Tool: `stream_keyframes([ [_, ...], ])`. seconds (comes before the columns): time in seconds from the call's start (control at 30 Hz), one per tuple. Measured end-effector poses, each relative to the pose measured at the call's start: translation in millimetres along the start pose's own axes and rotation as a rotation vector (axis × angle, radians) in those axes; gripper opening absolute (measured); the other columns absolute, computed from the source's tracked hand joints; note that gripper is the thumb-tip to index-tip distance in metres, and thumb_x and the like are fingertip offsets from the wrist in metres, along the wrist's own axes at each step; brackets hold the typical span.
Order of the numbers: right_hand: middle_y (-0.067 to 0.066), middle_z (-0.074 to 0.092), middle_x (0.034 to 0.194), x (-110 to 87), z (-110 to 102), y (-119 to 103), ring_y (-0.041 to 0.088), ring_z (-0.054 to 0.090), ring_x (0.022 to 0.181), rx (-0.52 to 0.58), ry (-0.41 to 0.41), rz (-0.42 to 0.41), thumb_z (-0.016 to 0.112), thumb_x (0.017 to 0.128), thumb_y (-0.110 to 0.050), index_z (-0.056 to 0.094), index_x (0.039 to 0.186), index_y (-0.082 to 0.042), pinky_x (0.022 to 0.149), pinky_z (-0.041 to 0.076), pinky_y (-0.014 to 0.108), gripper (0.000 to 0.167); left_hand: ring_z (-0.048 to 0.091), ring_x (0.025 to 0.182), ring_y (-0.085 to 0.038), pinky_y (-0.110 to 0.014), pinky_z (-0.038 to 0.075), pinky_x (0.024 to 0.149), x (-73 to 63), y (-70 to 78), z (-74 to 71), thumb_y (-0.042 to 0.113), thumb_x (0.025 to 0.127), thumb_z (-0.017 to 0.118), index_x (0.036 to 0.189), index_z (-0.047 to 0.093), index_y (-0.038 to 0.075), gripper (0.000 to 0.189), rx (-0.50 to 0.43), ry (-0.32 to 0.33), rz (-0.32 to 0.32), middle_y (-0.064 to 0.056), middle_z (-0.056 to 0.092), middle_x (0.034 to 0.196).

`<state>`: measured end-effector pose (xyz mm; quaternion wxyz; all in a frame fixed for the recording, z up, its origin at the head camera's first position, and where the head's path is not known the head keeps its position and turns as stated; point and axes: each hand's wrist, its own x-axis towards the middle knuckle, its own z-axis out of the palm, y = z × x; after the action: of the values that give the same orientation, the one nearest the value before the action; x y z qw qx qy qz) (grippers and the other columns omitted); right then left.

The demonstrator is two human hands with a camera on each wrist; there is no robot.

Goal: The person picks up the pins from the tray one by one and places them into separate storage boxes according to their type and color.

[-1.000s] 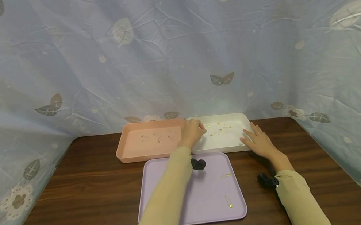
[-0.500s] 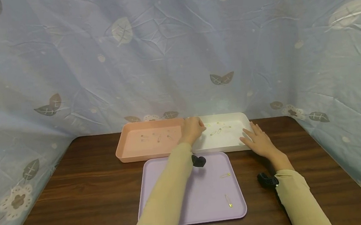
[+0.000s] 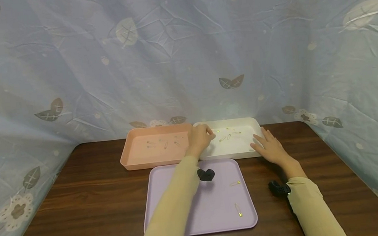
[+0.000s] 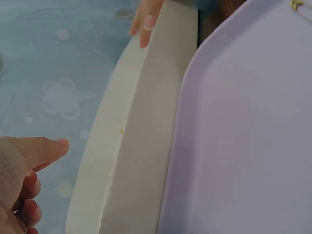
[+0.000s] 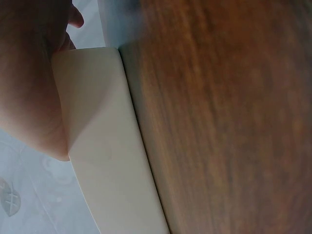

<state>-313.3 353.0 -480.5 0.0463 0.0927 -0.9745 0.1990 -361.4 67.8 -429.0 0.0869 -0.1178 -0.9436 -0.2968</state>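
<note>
My left hand (image 3: 199, 139) is over the left end of the white tray (image 3: 227, 156), its fingers curled and the thumb near the forefinger. Nothing shows between the fingertips; in the left wrist view the thumb (image 4: 51, 151) points across toward the tray wall. Several safety pins (image 3: 229, 137) lie in the white tray, to the right of that hand. My right hand (image 3: 271, 148) rests at the tray's right rim with fingers spread. In the right wrist view its palm (image 5: 34, 102) overlaps the rim.
A pink tray (image 3: 128, 155) with several safety pins stands left of the white one. Nearer me, a lilac tray (image 3: 206, 216) holds two safety pins, one (image 3: 238, 209) near its right front corner. A patterned cloth (image 3: 182, 57) hangs behind the wooden table (image 3: 80, 206).
My left hand stays over the white tray's left end with only slight shifts. The right hand and the pins keep their places; the head view drifts very slightly.
</note>
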Motion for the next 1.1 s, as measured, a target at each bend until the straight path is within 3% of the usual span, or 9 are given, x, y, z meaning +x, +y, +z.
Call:
stream_keyframes([
  [0.2, 0.031, 0.011, 0.159, 0.5, -1.8, -1.8, 0.053, 0.008, 0.146, 0.001, -0.002, 0.000, 0.043, 0.100, -0.047, 0.040, 0.146, 0.001, 0.110, 0.014, 0.074, 0.066, 0.059, 0.087, -0.019, -0.046, 0.041, 0.095, -17.0, 0.6, -4.5, 0.031, 0.087, 0.073, 0.088, 0.072, 0.016, 0.015, -0.079, 0.014, -0.012, 0.000, 0.068, 0.088],
  [0.47, 0.030, 0.010, 0.159, 0.2, 0.7, -0.4, 0.053, 0.008, 0.146, -0.009, -0.019, 0.007, 0.042, 0.101, -0.047, 0.038, 0.146, 0.001, 0.110, 0.014, 0.073, 0.066, 0.053, 0.077, -0.015, -0.043, 0.040, 0.085, -46.6, 3.1, -6.3, 0.030, 0.086, 0.074, 0.084, 0.072, 0.016, 0.014, -0.151, 0.041, -0.004, -0.001, 0.063, 0.084],
  [0.8, 0.030, 0.006, 0.160, -1.0, 2.0, 2.4, 0.053, 0.006, 0.146, -0.004, -0.029, 0.008, 0.040, 0.101, -0.047, 0.036, 0.148, 0.001, 0.111, 0.012, 0.073, 0.067, 0.045, 0.063, -0.008, -0.023, 0.036, 0.063, -76.6, 12.3, 1.4, 0.028, 0.081, 0.079, 0.080, 0.073, 0.015, 0.014, -0.225, 0.077, 0.020, 0.002, 0.056, 0.072],
  [1.1, 0.030, 0.008, 0.159, 0.5, -0.7, 1.0, 0.053, 0.008, 0.145, -0.010, -0.021, 0.005, 0.041, 0.101, -0.048, 0.037, 0.147, 0.000, 0.110, 0.013, 0.074, 0.067, 0.044, 0.070, -0.011, -0.026, 0.033, 0.071, -94.6, 19.7, 7.1, 0.029, 0.080, 0.079, 0.079, 0.073, 0.018, 0.013, -0.210, 0.086, 0.038, 0.003, 0.054, 0.070],
])
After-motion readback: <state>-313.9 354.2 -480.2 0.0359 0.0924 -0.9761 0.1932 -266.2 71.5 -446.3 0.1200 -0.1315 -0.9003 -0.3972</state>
